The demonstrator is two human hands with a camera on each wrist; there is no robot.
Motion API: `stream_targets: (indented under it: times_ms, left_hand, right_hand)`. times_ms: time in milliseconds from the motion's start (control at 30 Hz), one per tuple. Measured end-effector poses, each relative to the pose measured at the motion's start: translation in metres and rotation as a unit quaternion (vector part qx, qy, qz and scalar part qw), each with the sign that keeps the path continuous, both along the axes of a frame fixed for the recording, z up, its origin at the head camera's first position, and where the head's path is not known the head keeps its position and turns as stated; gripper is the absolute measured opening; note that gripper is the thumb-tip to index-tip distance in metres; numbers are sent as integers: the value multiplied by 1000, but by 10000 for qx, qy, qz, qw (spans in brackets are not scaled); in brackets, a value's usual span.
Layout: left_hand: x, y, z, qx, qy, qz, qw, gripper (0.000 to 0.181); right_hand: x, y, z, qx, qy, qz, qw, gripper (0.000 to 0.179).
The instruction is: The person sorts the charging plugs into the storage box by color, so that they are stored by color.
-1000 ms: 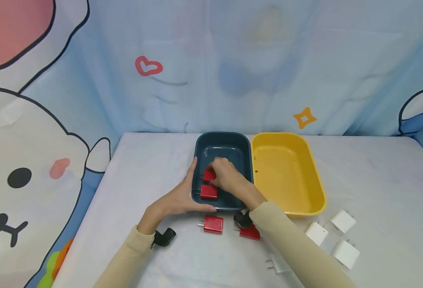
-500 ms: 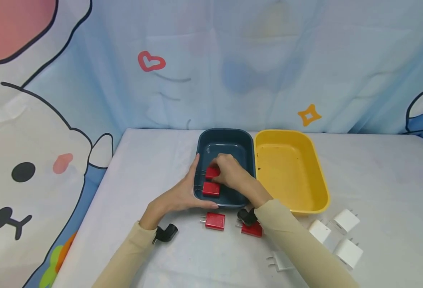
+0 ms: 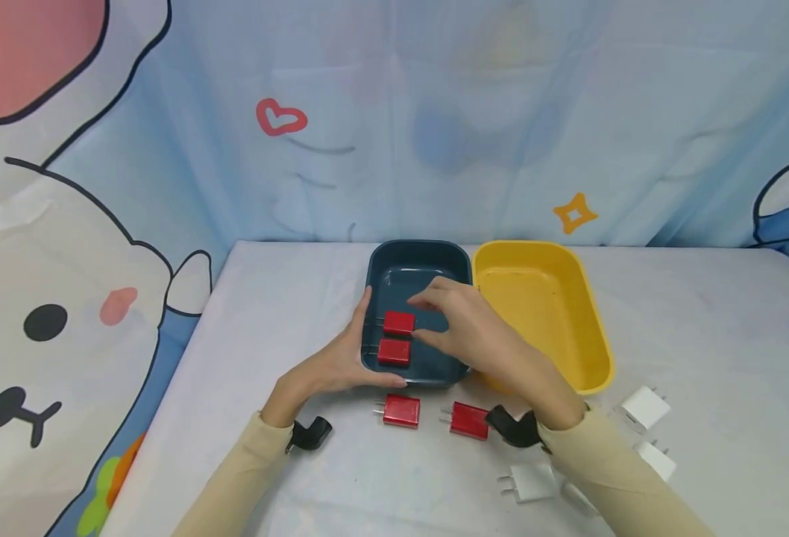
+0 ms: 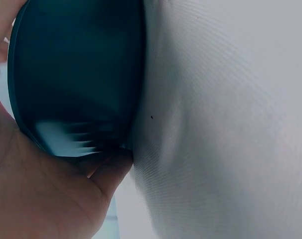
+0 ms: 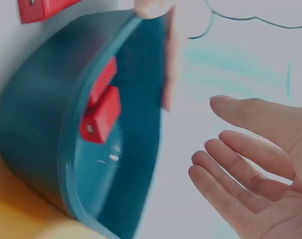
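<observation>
Two red USB wall chargers, a farther one (image 3: 399, 323) and a nearer one (image 3: 394, 352), lie side by side in the dark blue bin (image 3: 438, 365), prongs to the left. My left hand (image 3: 330, 365) rests against the bin's near left corner from outside, fingers along the left side and thumb along the front. Over the bin's right part, my right hand (image 3: 478, 324) holds nothing; its thumb and fingers are parted, just right of the farther charger. In the right wrist view its fingers (image 5: 235, 174) are loosely extended beside the bin.
Two more red chargers, a left one (image 3: 401, 411) and a right one (image 3: 468, 421), lie on the white cloth before the bin. A yellow bin (image 3: 599, 365) stands close to the right. Several white chargers (image 3: 643, 409) lie at the near right, some partly behind the right arm.
My right hand has let go of the farther red charger in the dark blue bin, opened and drawn back to the right. The left hand has stayed at the bin's corner.
</observation>
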State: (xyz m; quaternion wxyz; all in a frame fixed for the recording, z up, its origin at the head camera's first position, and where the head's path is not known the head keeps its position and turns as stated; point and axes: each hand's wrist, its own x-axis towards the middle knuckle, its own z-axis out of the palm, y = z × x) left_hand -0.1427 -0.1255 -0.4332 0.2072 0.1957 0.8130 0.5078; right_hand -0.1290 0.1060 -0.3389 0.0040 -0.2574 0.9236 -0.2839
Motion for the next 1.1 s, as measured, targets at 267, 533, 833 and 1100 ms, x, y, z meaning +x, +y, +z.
stream_targets:
  times_ms: [267,533,833,1100]
  left_hand:
    - [1,-4,1,-77,112,107,9998,136]
    - [-1,-3,2,-161,130,138,9997,136]
    - [3,1,-3,-56,92,154,9998,136]
    - [4,4,-3,-69,128,102,9998,136]
  right_hand:
    - [48,29,3,-51,359,214,9991,38]
    - [78,40,-40,406,-525,-47,9978,42]
    - [86,36,-71,834,-867,-501,9915,47]
    - [87,36,-73,950,-992,-710,9880,51]
